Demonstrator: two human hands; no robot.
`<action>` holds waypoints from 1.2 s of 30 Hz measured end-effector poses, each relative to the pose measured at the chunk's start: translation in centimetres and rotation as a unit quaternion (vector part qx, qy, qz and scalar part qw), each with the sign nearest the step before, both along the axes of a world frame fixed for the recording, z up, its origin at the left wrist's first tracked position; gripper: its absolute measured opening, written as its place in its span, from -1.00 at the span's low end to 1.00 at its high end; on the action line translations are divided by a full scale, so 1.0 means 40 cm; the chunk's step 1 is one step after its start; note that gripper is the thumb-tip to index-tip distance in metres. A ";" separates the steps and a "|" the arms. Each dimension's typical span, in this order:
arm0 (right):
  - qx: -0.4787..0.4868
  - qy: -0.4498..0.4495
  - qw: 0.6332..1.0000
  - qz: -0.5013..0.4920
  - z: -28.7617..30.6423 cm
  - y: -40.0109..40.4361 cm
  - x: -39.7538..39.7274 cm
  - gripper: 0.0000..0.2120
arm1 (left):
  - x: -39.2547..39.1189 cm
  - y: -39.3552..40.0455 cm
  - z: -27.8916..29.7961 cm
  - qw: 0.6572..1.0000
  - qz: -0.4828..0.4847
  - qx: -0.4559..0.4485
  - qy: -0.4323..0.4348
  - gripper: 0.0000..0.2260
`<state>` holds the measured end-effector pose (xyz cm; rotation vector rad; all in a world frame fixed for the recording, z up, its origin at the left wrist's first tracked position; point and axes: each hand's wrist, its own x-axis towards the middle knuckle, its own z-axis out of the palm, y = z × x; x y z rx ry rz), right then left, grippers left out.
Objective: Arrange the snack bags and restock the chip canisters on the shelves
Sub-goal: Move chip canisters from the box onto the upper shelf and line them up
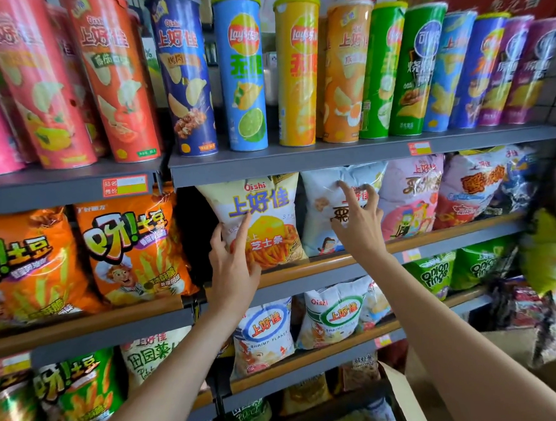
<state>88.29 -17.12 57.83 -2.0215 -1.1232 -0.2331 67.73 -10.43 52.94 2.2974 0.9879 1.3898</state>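
Observation:
A cream Oishi cheese-stick bag (263,211) stands on the second shelf. My left hand (232,262) touches its lower left with straight fingers. Beside it on the right stands a pale blue snack bag (322,207), and my right hand (358,218) touches its front with spread fingers. Above them, a row of chip canisters fills the top shelf: a dark blue Oishi canister (185,76), a light blue Lay's canister (244,75) and a yellow Lay's canister (297,72) stand in the middle.
A dark gap (193,235) lies left of the cream bag, next to orange potato-stick bags (132,248). Shrimp-flake bags (264,334) and green onion-ring bags (433,275) fill lower shelves. A cardboard box (408,401) sits at the bottom right. A wooden shelf rail (306,270) fronts the bags.

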 end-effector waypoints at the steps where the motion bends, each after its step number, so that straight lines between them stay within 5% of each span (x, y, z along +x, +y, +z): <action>1: 0.002 -0.003 1.000 -0.002 0.000 -0.007 -0.003 -0.40 | 0.000 0.001 -0.003 1.000 0.001 0.000 -0.002 -0.22; 8: 0.084 -0.037 0.995 -0.034 0.024 -0.024 -0.076 -0.48 | -0.043 -0.012 -0.006 0.999 -0.002 0.046 -0.003 -0.35; 14: 0.209 -0.126 0.962 0.121 0.031 0.030 -0.345 -0.59 | -0.208 0.032 0.000 0.993 0.062 0.100 -0.023 -0.38; 18: 0.106 -0.150 0.957 0.226 -0.022 0.119 -0.574 -0.46 | -0.399 0.083 0.016 0.980 0.149 0.125 0.034 -0.33; 23: -0.075 -0.020 0.982 0.172 -0.071 0.255 -0.717 0.01 | -0.635 0.176 0.028 0.932 0.201 0.230 0.195 -0.18; 26: -0.083 0.070 0.981 0.158 -0.086 0.320 -0.750 0.13 | -0.726 0.226 0.030 0.910 0.202 0.245 0.266 -0.07; 31: -0.056 0.068 0.987 0.133 -0.092 0.344 -0.755 0.14 | -0.750 0.290 0.058 0.891 0.181 0.252 0.331 0.06; 36: -0.046 0.051 0.986 0.150 -0.103 0.329 -0.746 0.10 | -0.690 0.320 0.124 0.886 0.169 0.129 0.412 0.05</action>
